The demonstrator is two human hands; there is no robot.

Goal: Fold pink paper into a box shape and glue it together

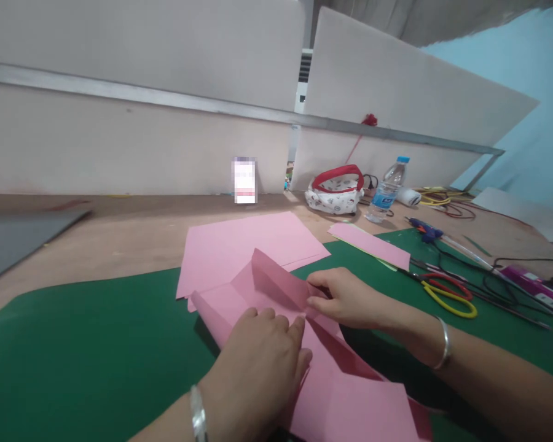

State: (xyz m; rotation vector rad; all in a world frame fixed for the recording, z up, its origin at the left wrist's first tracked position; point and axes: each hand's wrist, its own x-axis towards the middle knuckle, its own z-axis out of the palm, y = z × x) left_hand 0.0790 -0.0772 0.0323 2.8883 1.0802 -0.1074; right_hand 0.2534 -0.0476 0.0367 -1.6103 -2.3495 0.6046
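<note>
A creased sheet of pink paper (350,399), folded into raised flaps, lies over the green mat in front of me. My left hand (258,356) rests on its middle, fingers bent together and pressing down, with the thumb along a crease. Just to the right, my right hand (345,298) pinches the edge of an upright flap between thumb and fingers. Part of the folded sheet is hidden beneath my left hand. Behind it, flat pink sheets (253,236) lie partly on the mat.
On the right of the green mat (96,344) are a pink strip (371,242), scissors (449,294), a glue gun (424,230) and a purple power strip (534,285). A water bottle (387,190) and a white pouch (335,193) stand behind. A blurred upright screen (244,181) leans against the panel.
</note>
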